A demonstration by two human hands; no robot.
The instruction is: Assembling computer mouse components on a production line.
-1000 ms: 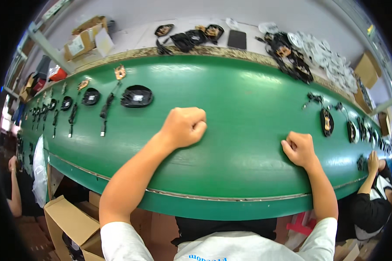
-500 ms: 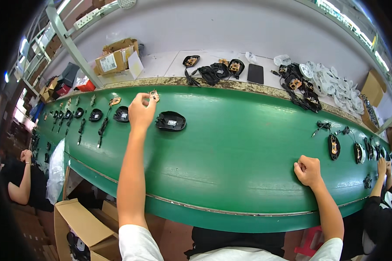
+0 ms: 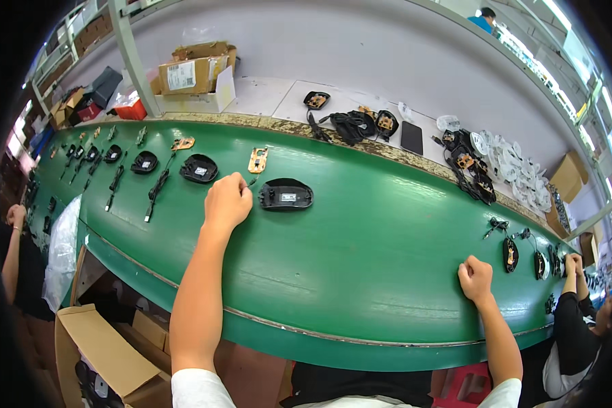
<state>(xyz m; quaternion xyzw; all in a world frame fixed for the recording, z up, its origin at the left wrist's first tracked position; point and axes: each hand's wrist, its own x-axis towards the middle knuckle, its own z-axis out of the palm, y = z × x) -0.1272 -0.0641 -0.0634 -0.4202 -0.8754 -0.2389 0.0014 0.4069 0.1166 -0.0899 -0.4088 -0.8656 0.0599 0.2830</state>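
Observation:
My left hand [image 3: 228, 201] is closed over the green belt [image 3: 360, 258], its fingertips pinching a dark cable [image 3: 253, 181]. That short visible strand leads toward an orange circuit board [image 3: 258, 160] lying flat just beyond the fingers. The rest of the cable is hidden by the hand. Right beside the fingers sits a black computer mouse shell [image 3: 286, 195], hollow side up, with a pale label inside. My right hand [image 3: 475, 278] rests on the belt as a fist, apart from any part, and nothing shows sticking out of it.
Leftward along the belt stand more mouse shells [image 3: 198, 168], cables [image 3: 158, 194] and boards [image 3: 182, 143]. Half-built mice [image 3: 510, 254] lie at the right, near a co-worker's hands [image 3: 573, 264]. The back ledge holds cartons [image 3: 196, 71], a black phone [image 3: 411, 138] and clear plastic shells [image 3: 513, 166].
The circuit board has gone from my left fingers onto the belt. My left hand has drawn back toward me and now pinches the cable. My right fist stays put while the view has shifted.

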